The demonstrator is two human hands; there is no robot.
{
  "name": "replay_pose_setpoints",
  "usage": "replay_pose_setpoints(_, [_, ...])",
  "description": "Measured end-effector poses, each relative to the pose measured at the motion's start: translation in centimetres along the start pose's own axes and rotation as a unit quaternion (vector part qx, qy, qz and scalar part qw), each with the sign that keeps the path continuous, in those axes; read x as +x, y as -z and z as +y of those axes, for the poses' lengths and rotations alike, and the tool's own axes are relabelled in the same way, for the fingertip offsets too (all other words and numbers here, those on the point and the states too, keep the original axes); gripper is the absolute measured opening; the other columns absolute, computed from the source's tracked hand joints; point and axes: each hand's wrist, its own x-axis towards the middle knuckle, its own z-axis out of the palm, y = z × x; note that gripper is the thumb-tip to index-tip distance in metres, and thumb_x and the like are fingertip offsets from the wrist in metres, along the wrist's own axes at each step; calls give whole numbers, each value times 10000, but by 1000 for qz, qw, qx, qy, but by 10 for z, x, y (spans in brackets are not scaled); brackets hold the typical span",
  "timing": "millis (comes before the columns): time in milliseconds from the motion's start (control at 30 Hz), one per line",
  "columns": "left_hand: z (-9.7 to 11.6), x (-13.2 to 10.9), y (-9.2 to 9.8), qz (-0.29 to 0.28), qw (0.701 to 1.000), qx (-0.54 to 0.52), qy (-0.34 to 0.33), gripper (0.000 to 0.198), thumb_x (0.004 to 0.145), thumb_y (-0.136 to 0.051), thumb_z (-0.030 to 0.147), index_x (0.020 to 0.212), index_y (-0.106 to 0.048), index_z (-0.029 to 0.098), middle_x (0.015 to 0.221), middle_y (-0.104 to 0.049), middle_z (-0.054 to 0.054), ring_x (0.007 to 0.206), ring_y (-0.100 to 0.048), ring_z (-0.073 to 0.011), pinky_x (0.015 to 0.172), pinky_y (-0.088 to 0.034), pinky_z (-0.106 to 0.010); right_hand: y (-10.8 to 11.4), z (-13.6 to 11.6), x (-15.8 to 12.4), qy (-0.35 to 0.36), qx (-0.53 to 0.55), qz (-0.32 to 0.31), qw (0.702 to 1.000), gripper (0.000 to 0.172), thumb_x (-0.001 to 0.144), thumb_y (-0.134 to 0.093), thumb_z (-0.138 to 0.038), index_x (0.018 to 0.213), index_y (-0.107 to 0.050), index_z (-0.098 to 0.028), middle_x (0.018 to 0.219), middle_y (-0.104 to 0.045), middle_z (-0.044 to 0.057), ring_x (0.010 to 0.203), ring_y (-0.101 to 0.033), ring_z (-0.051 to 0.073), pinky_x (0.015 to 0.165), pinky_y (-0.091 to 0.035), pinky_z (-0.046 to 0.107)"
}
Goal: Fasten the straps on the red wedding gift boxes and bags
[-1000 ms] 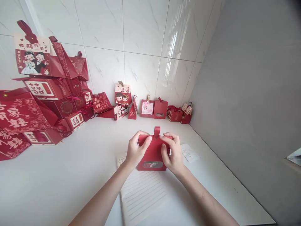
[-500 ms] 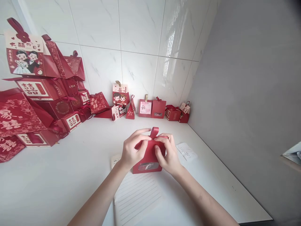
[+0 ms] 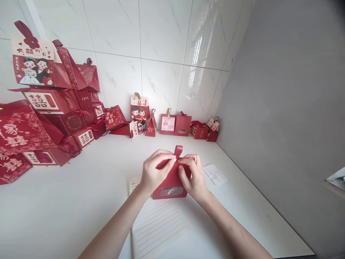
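Observation:
A red gift box (image 3: pixel 172 180) with a clear oval window near its bottom stands on an open lined notebook (image 3: pixel 159 228). From its top rises a loop of red ribbon (image 3: pixel 178 151). My left hand (image 3: pixel 157 171) pinches at the base of this loop, thumb and forefinger together, with the other fingers bent above. My right hand (image 3: pixel 193 176) grips the box's upper right edge, its fingertips at the ribbon's base and its thumb on the front face.
Red wedding boxes (image 3: pixel 61 124) are piled at the left. A row of smaller boxes (image 3: pixel 167 124) stands along the tiled wall. A paper slip (image 3: pixel 215 174) lies right of my right hand. A grey wall (image 3: pixel 280 108) borders the table's right edge.
My left thumb and forefinger have closed together at the ribbon's base, and the fingers above have come down. The whole view has shifted slightly.

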Motion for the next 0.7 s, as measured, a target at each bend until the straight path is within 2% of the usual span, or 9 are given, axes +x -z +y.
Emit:
replay_pose_setpoints(233, [1,-2,1,-4,996,11,92,112,763,-649,84,744,-623,191,811,-741,8,737,-706,-123,698,-573,-198,1,0,1,1,4,-2,1000,215,902,-454,-70,1026,-518,-233,901,-463,52,860,-509,192,691,-479,337])
replay_pose_setpoints(467, [-1,2,0,-27,999,-20,-4,242,843,-547,55,943,-710,203,854,-679,-22,763,-665,-113,685,-563,-219,0,1,0,-2,6,-4,1000,224,903,-454,-65,1038,-516,-232,912,-479,57,859,-503,189,703,-481,341])
replay_pose_setpoints(700, [-1,0,0,-22,999,-11,-29,302,830,-541,20,1001,-706,206,884,-660,-28,781,-660,-116,686,-565,-223,1,1,0,0,6,0,1000,208,902,-455,-71,1018,-519,-231,902,-483,54,843,-513,192,684,-482,345])
